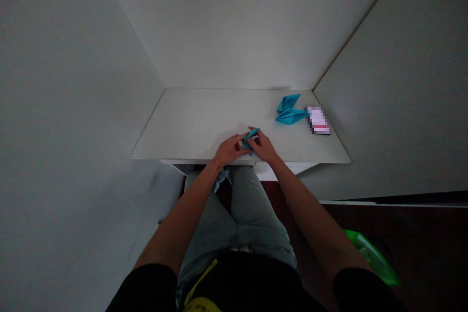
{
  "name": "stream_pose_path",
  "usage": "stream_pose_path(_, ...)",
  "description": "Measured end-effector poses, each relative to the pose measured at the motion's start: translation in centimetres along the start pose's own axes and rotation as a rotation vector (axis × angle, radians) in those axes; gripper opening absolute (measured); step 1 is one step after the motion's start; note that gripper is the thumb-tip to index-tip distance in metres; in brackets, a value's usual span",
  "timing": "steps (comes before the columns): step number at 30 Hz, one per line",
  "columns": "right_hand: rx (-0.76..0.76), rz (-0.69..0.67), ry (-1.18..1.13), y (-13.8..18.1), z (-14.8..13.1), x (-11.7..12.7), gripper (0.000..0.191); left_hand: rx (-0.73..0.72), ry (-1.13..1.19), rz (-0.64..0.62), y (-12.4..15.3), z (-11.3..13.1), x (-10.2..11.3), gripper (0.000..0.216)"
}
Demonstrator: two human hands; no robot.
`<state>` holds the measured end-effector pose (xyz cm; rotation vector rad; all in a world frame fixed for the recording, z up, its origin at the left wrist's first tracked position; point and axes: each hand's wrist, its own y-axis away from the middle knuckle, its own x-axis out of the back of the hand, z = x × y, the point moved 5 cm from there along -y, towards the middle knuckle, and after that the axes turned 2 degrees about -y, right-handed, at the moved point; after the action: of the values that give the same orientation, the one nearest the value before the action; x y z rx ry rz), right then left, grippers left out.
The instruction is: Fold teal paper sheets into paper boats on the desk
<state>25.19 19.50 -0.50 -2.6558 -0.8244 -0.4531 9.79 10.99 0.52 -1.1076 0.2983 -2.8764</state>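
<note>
Between my two hands, just above the white table's front part, is a small folded piece of blue paper [252, 133]. My left hand [231, 148] grips it from the left, thumb and fingers closed at its edge. My right hand [263, 147] pinches it from the other side, with the index finger along its top. The fingers cover part of the folds. Farther back on the right lie two folded blue paper shapes [291, 116] with pointed ends, one [288, 102] behind the other.
A phone [319, 121] with a blurred-out screen lies at the right of the white table [190, 117], beside the paper shapes. Walls enclose the table at the left, back and right. A bright green object [376, 258] is on the dark floor at the lower right.
</note>
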Motion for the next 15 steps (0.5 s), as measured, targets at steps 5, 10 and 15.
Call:
stream_pose_path(5,-0.034,0.005,-0.043,0.08,0.23,0.01,0.058,0.008,0.024,-0.006,0.06,0.41,0.12,0.069)
stream_pose_path(10,-0.056,0.041,-0.081,0.01,0.59,0.32,0.060,0.057,0.015,-0.023,-0.05,0.45,0.08,0.070)
stream_pose_path(15,-0.048,0.099,-0.096,-0.14,0.83,0.70,0.063,0.029,0.017,-0.015,-0.13,0.35,0.01,0.064)
